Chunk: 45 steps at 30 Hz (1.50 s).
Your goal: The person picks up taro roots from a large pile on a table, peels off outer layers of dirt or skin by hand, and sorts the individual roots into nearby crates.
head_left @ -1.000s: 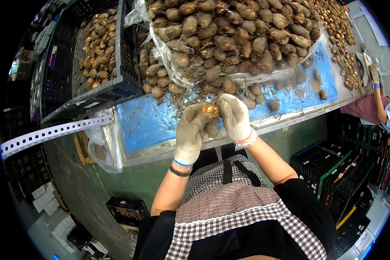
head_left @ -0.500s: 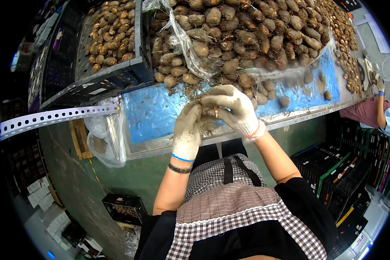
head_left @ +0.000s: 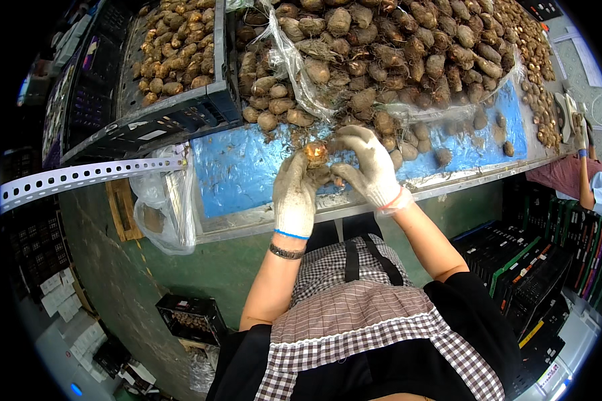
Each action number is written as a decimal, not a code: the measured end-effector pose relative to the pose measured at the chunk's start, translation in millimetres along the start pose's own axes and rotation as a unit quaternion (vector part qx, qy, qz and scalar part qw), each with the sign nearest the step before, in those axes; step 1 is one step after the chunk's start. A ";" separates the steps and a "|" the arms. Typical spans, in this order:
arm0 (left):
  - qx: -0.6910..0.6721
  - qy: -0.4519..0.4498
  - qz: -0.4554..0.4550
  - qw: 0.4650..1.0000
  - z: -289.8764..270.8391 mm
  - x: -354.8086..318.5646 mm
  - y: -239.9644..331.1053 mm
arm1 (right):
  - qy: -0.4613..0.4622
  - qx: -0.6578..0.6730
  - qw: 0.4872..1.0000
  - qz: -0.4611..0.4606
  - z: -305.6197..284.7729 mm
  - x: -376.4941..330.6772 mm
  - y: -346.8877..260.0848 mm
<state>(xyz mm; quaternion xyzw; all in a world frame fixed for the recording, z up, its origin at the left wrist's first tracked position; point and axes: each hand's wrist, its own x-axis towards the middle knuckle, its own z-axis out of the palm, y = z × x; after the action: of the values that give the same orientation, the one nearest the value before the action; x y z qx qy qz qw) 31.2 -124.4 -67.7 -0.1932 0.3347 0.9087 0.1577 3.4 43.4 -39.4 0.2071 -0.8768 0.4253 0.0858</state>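
Note:
My left hand, in a dirty white knit glove with a blue cuff edge, is closed around a brown hairy taro. The taro's pale orange end faces up. Close by on the right, my right hand is gloved too, its fingers curved and thumb spread away from them. A small pinkish spot shows by that thumb; I cannot make out what it is. Both hands are over the table's blue sheet. Beyond them rises a large heap of taros on clear plastic.
A black crate of taros stands at the left on the table, near a white perforated strip. Stacked black crates are at the lower right. A co-worker's gloved hand is at the far right. A small crate sits low on the left.
My hands have moved apart; before, they were together over the taro. The taro's pale end now shows above my left hand. My right fingers have opened away from it.

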 end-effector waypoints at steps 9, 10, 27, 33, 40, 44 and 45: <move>0.597 0.067 0.343 0.722 10.4 -5.5 8.4 | -0.046 0.234 0.943 0.232 19.6 2.8 -23.2; 0.642 0.035 0.436 0.630 8.1 -2.0 12.0 | -0.019 0.210 0.957 0.200 24.5 0.1 -15.3; 0.464 0.050 0.298 0.833 33.9 21.6 12.4 | 0.003 0.244 0.938 0.245 26.8 9.1 -5.3; 0.192 0.028 0.134 0.972 38.9 17.8 16.3 | 0.093 0.438 0.858 0.251 23.5 10.0 -15.3; 0.458 0.015 0.218 0.861 28.4 16.6 18.8 | 0.031 0.186 0.975 0.115 16.4 -7.8 -15.2; 0.277 0.060 0.027 0.959 33.5 25.3 29.3 | 0.040 0.078 0.996 -0.019 15.2 -11.6 3.0; 0.283 0.058 0.015 0.957 38.7 21.3 33.1 | 0.040 0.111 0.993 0.010 15.2 -12.5 1.9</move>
<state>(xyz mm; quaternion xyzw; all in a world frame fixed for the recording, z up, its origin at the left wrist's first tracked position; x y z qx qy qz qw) -10.7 -119.2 -32.2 -0.1877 0.5900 0.7661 0.1723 14.2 36.2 -54.3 0.1893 -0.8222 0.5287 0.0935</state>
